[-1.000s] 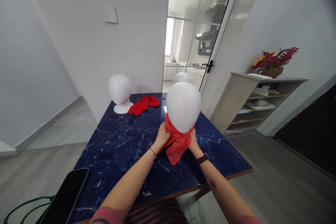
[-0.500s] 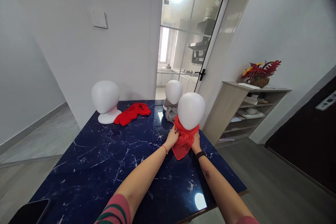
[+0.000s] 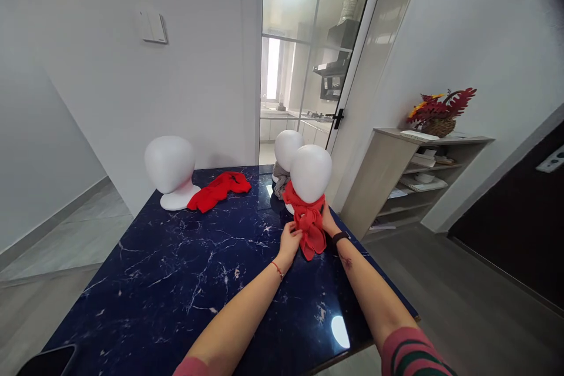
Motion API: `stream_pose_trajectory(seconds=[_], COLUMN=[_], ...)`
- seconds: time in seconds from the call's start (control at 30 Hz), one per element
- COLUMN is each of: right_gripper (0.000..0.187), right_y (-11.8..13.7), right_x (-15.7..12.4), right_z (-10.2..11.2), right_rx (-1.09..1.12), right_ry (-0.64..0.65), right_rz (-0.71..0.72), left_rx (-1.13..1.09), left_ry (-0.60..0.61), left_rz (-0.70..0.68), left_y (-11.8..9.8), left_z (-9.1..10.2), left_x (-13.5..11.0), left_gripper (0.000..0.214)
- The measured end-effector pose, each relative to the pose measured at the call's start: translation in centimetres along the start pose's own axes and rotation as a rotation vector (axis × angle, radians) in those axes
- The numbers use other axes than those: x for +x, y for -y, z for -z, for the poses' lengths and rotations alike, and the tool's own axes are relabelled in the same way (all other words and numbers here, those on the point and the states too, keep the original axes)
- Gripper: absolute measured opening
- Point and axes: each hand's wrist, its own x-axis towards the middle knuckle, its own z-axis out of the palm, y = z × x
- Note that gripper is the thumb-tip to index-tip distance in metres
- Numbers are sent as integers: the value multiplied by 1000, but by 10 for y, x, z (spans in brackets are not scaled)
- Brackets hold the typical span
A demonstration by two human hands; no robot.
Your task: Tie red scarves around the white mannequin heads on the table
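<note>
A coral-red scarf (image 3: 309,224) is wrapped around the neck of a white mannequin head (image 3: 311,173), its loose part hanging bunched at the front. My left hand (image 3: 291,242) pinches the scarf's hanging part from the left. On the other side, my right hand (image 3: 329,222) grips the scarf just below the head, with some fingertips hidden by cloth. Close behind stands a second white mannequin head (image 3: 288,150) with a grey scarf (image 3: 281,179) at its neck. To the left, a third mannequin head (image 3: 170,163) stands bare beside a bright red cloth (image 3: 219,191) lying crumpled.
All this stands on a dark blue marbled table (image 3: 176,264), whose right edge runs close to my right forearm. A black phone-like object (image 3: 48,362) lies at the near left corner. Right of the table is a low shelf (image 3: 374,176) bearing a flower basket (image 3: 440,123).
The scarf's front has gone from a flat hanging triangle to a bunched, looped shape. My left hand has moved lower, onto the hanging part. The camera view has shifted slightly.
</note>
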Motion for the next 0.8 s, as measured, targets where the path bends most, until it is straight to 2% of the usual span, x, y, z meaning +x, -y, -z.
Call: stream_pose_trajectory(seconds=[0.07,0.17,0.27,0.33,0.4,0.47,0.5,0.57,0.67,0.73,0.8], right_gripper=[55,43,33,33,33,29,27,20,13,14,14], right_y=[5,10,23,41,67,97,113,139,160,163,161], right_x=[-13,-48,-98,-134,-165,-187,-195,-206,-217,-224,-229], right_z=[20,44,38,14,-24,-68,-90,-130,-172,-183,-184], right_rx=[30,35,35,52,94,172,187,154,61,30,13], right_ry=[-55,-204,-273,-216,-55,327,447,583,625,593,605], right_rz=[-70,-180,-234,-223,-183,-137,-99,-42,35,76,123], left_rx=[23,94,183,301,422,497,520,565,605,598,585], left_ry=[-62,-124,-128,-109,-94,-113,-135,-189,-317,-421,-469], left_rz=[-16,-46,-90,-182,-294,-381,-417,-487,-498,-437,-403], left_y=[-6,-17,-25,-28,-28,-29,-30,-31,-31,-30,-27], left_z=[31,86,133,155,170,182,187,199,218,227,232], left_x=[-7,-23,-44,-60,-75,-88,-93,-99,-100,-97,-92], left_gripper=[39,34,25,23,23,23,22,21,19,19,18])
